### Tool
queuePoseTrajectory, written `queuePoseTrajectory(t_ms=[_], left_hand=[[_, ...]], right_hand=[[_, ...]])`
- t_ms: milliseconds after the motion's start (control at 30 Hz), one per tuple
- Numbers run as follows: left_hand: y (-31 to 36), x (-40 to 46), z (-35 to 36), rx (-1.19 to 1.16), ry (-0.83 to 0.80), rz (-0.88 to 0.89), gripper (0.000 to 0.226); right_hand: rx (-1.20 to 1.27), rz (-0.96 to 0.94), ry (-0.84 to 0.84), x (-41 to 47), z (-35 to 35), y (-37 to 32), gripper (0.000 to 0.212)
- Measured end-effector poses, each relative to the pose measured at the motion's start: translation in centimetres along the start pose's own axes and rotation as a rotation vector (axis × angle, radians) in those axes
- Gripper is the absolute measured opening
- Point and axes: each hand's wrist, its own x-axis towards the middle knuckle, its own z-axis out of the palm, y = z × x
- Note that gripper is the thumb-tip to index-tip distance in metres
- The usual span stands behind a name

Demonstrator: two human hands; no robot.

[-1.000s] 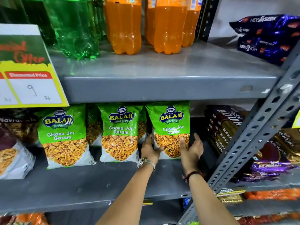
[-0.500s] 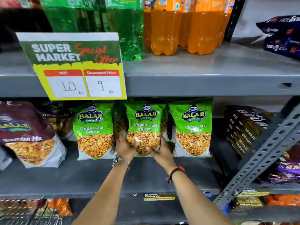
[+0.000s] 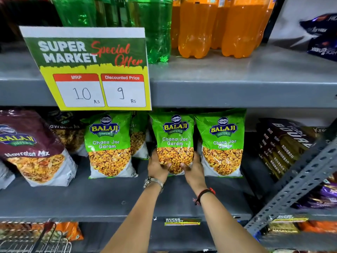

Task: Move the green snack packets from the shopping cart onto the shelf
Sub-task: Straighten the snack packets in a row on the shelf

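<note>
Grey shelf (image 3: 113, 198): both hands (image 3: 176, 168) clasp the middle green packet (image 3: 174, 136), hiding its base

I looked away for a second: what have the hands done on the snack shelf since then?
Both hands left the right packet, now standing free, and shifted left to the middle packet. The left hand and right hand now cup its lower end from either side. The left packet, the price sign and the bottles above look unchanged; the camera swung left.
</note>
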Motion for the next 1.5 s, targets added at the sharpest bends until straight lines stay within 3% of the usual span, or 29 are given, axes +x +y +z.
queuePoseTrajectory(t_ms=[200,367,467,600,667,767,833,933,1000,1100,1500], left_hand=[[0.2,-0.6,-0.6,0.108,0.003,0.056,0.075],[0.8,-1.6,-4.0,0.157,0.234,0.121,0.06],[-0.1,-1.8,-8.1,0.206,0.357,0.157,0.057],[-2.1,-1.1,-12.8,0.194,0.448,0.059,0.062],[-2.8,-0.2,-14.6,0.2,0.46,0.065,0.071],[-4.1,1.4,-16.6,0.201,0.455,0.117,0.063],[-5.0,2.1,-17.7,0.126,0.441,0.092,0.079],[-6.2,3.2,-18.4,0.049,0.3,0.04,0.077],[-6.8,4.0,-18.2,0.04,0.196,0.047,0.061],[-6.5,4.6,-17.2,0.041,0.186,0.057,0.046],[-5.7,3.7,-14.3,-0.001,0.135,0.134,0.049]], right_hand=[[-0.019,-0.082,0.178,-1.2,0.4,-0.7,0.069],[-0.032,-0.289,0.288,-2.0,1.5,-3.2,0.064],[-0.02,-0.379,0.162,-2.6,4.0,-4.9,0.057],[0.012,-0.344,-0.062,-3.3,8.0,-5.9,0.051],[-0.016,-0.327,-0.091,-3.3,10.0,-6.1,0.053],[-0.063,-0.296,-0.113,-3.2,12.4,-6.6,0.059],[0.0,-0.24,-0.197,-3.3,13.8,-7.4,0.068],[0.084,-0.172,-0.263,-3.1,15.5,-8.1,0.072],[0.089,-0.134,-0.223,-3.0,16.1,-8.3,0.069],[0.037,-0.125,-0.146,-2.8,16.0,-8.3,0.065],[0.031,-0.103,-0.097,-2.7,13.4,-6.5,0.06]])
